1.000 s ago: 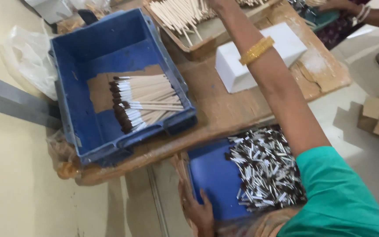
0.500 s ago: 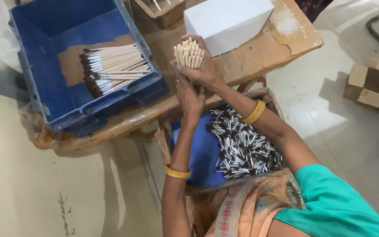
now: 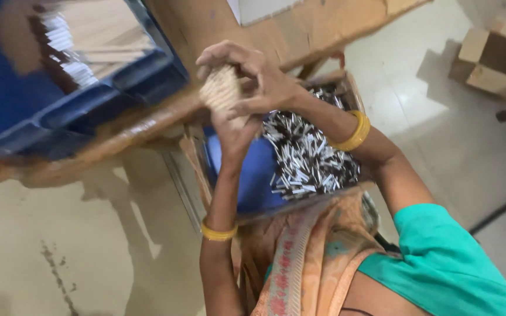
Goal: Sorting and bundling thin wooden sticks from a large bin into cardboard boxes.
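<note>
Both my hands hold one bundle of thin pale sticks [image 3: 221, 90], its cut ends facing me. My right hand [image 3: 259, 76] wraps over the top and side of the bundle. My left hand [image 3: 232, 137] cups it from below. The bundle is held above a blue tray [image 3: 253, 175] on my lap, which holds a heap of small black-and-silver pieces [image 3: 308, 158]. Each wrist wears a yellow bangle.
A blue crate [image 3: 60, 117] stands on the low wooden table [image 3: 206, 29] at the upper left and holds dark-tipped sticks [image 3: 89, 52], all blurred. A cardboard box [image 3: 493, 55] lies on the pale floor at the upper right.
My right hand came back from the far tray with a bundle of sticks. My left hand left the lap tray's edge and joined it. The bundle now sits lower, over the lap tray.
</note>
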